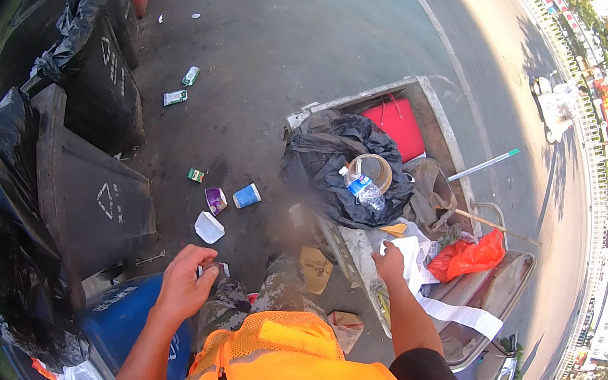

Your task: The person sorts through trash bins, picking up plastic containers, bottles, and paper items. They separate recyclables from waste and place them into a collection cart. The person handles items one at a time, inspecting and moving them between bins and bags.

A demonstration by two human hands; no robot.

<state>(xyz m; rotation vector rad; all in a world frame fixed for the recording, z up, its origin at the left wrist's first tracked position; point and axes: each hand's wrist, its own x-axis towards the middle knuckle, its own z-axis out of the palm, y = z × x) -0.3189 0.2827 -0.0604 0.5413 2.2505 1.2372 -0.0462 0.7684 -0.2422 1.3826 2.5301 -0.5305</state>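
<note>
My right hand [389, 263] is at the near side of a cart bed [439, 113], its fingers on white paper [411, 253]; a long white strip [462, 316] trails to the right. Beside it lie a red plastic bag [468, 255] and a black garbage bag [328, 146] with a clear plastic bottle [363, 189] and a round tub [376, 169] on top. My left hand [190, 274] is above the ground by a blue bin [134, 318]; a small pale piece shows behind its fingertips, and whether it is held I cannot tell.
Black wheeled bins [103, 189] with bag liners line the left. On the pavement lie a blue paper cup [246, 196], a white container [209, 228], a purple carton [215, 201] and flattened cardboard [315, 270]. A broom handle [484, 165] sticks out of the cart towards the road.
</note>
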